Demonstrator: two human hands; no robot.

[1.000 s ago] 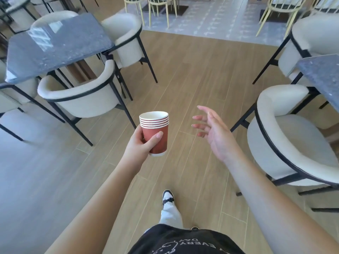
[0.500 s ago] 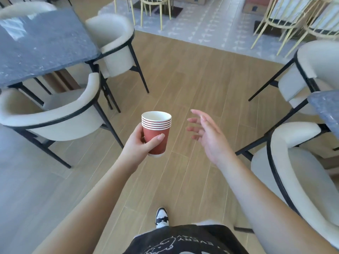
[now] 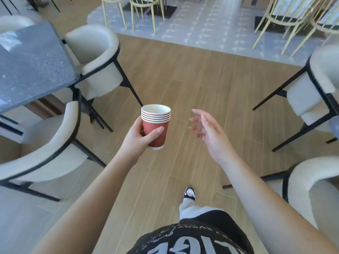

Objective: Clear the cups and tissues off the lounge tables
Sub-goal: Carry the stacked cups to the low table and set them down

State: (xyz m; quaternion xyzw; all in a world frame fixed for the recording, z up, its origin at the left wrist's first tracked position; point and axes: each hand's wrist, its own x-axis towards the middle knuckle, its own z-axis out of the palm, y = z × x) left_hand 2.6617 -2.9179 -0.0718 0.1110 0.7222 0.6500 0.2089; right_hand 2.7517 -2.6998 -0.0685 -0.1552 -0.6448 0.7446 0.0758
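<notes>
We read only "EVERY", printed in pale letters and upside down to us, on the black shirt point(image 3: 192, 237); the larger letters below it stay illegible.

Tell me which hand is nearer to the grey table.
Left. The left hand, holding the stack of cups, is just right of the grey table and its chairs. The right hand is empty and farther right, over the open floor.

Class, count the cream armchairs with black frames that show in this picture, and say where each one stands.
4: two beside the dark table, at its far corner and near side; two on the right, far and near. More may lie outside the frame.
</notes>
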